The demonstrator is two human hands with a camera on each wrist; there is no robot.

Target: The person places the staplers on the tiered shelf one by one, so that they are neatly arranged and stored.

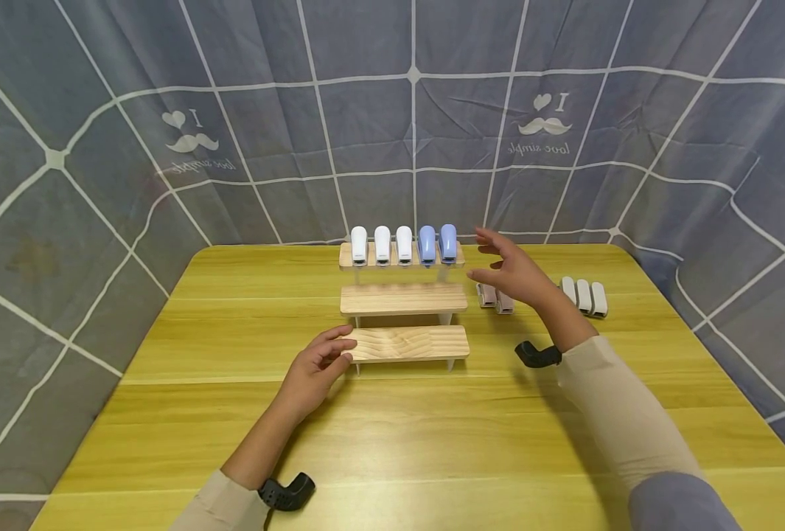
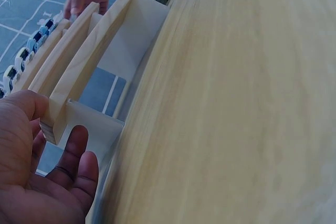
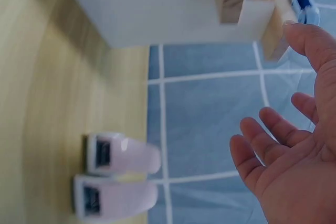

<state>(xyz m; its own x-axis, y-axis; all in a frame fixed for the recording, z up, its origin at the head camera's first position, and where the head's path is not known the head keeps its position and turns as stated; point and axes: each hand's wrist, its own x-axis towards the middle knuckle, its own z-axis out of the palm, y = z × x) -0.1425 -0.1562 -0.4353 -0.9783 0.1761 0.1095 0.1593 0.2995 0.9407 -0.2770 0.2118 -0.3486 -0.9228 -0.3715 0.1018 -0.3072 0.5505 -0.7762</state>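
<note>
A three-tier wooden display rack (image 1: 412, 344) with pale side supports stands mid-table. On its top tier, three white staplers (image 1: 382, 243) and two blue staplers (image 1: 427, 243) sit in a row. My left hand (image 1: 312, 372) is at the left end of the lowest tier; one digit touches the plank's end (image 2: 50, 124) while the other fingers hang loosely bent below. By the right end of the top tier is my right hand (image 1: 514, 273), fingers spread and thumb against or very near that plank. Two pink staplers (image 3: 126, 153) rest on the table beneath it.
Farther right on the wooden table (image 1: 432, 442) stand three whitish staplers (image 1: 583, 295) side by side. A grey gridded curtain (image 1: 365, 133) hangs behind the table and along both sides. Each wrist wears a black camera mount (image 1: 538, 355).
</note>
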